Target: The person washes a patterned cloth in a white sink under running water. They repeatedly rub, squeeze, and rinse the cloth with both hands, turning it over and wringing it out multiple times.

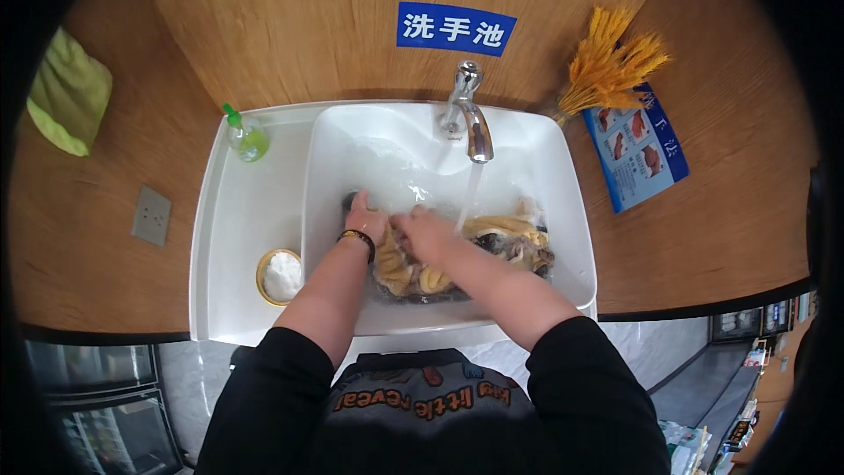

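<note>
The wet yellow-and-dark cloth lies bunched in the near part of the white sink. At its left end the left hand and blurred right hand work close together; how tightly either closes, I cannot tell. A bowl of white powder sits left on the white desk. Farther back are a running faucet and green-capped bottle.
</note>
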The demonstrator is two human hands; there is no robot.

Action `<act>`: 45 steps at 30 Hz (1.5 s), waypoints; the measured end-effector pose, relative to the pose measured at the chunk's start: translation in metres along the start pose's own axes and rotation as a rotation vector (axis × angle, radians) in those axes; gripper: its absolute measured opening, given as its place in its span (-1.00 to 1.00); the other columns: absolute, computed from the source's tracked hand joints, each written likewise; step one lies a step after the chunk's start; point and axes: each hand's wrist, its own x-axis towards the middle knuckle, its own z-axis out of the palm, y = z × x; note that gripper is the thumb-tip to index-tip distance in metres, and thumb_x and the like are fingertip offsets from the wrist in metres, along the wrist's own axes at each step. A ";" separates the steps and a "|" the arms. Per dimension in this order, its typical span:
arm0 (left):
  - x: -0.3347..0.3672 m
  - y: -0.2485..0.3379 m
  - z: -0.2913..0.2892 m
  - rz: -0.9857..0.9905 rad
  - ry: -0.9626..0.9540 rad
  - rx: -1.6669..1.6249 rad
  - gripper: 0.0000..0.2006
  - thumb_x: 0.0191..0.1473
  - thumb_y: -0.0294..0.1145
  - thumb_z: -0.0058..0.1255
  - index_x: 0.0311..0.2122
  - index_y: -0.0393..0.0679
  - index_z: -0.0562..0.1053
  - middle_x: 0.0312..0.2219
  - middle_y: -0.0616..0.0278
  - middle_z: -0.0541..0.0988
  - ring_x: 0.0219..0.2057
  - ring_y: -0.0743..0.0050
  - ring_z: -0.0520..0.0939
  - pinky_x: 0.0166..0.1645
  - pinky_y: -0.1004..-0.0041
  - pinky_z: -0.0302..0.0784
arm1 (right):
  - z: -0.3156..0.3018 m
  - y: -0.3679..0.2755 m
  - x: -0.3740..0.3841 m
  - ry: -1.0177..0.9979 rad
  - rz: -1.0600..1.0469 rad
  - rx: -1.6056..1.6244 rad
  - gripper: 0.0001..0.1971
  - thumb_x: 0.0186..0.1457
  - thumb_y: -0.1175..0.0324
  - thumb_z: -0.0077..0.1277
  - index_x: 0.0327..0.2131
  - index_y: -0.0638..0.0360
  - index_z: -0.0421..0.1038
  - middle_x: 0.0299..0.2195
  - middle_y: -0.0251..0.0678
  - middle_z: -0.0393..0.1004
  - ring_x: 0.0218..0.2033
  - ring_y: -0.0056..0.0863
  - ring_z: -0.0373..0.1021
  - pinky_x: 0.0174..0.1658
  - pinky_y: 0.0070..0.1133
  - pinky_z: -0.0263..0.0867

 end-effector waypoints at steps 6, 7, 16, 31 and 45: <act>-0.023 0.031 -0.014 -0.180 -0.081 -0.353 -0.37 -0.05 -0.18 -0.07 0.14 -0.03 0.05 -0.14 0.17 0.36 -0.29 0.33 0.43 -0.27 0.32 0.36 | -0.001 -0.008 0.003 -0.011 0.160 -0.111 -0.59 -0.10 0.39 -0.03 -0.11 0.22 0.20 -0.19 -0.02 0.36 -0.14 -0.16 0.31 -0.07 -0.41 0.23; -0.026 0.034 -0.013 -0.188 -0.082 -0.430 -0.38 -0.05 -0.14 -0.07 0.13 -0.02 0.07 -0.14 0.18 0.36 -0.28 0.34 0.42 -0.26 0.29 0.35 | -0.001 -0.001 0.004 -0.015 0.155 -0.043 -0.58 -0.10 0.40 -0.04 -0.09 0.22 0.19 -0.18 -0.03 0.36 -0.13 -0.16 0.31 -0.07 -0.41 0.23; -0.008 0.014 -0.004 -0.340 -0.459 -1.086 -0.43 0.02 0.08 -0.19 0.02 -0.13 0.19 -0.10 0.15 0.37 -0.14 0.17 0.42 -0.11 0.23 0.35 | -0.039 -0.031 0.015 0.088 0.188 0.961 -0.61 -0.10 0.44 -0.13 -0.10 0.07 0.23 -0.14 -0.05 0.33 -0.08 -0.16 0.26 -0.02 -0.49 0.16; -0.040 0.051 -0.003 -0.241 -0.474 -1.106 -0.71 0.01 -0.10 -0.12 -0.34 -0.13 0.37 -0.42 0.22 0.47 -0.36 0.30 0.48 -0.26 0.36 0.40 | -0.041 -0.055 0.005 0.354 0.230 0.374 -0.76 0.02 0.23 -0.14 -0.30 0.16 0.23 -0.26 0.02 0.32 -0.30 0.00 0.32 -0.28 -0.30 0.30; -0.072 0.066 -0.023 0.441 0.229 0.511 -0.43 -0.19 -0.17 0.06 -0.05 -0.23 0.26 -0.16 -0.11 0.39 -0.06 0.04 0.35 0.03 0.31 0.25 | -0.059 0.051 -0.080 -0.386 -0.051 -0.362 -0.51 -0.15 0.09 0.04 -0.11 0.04 0.27 -0.18 -0.17 0.37 -0.07 -0.19 0.24 0.03 -0.37 0.07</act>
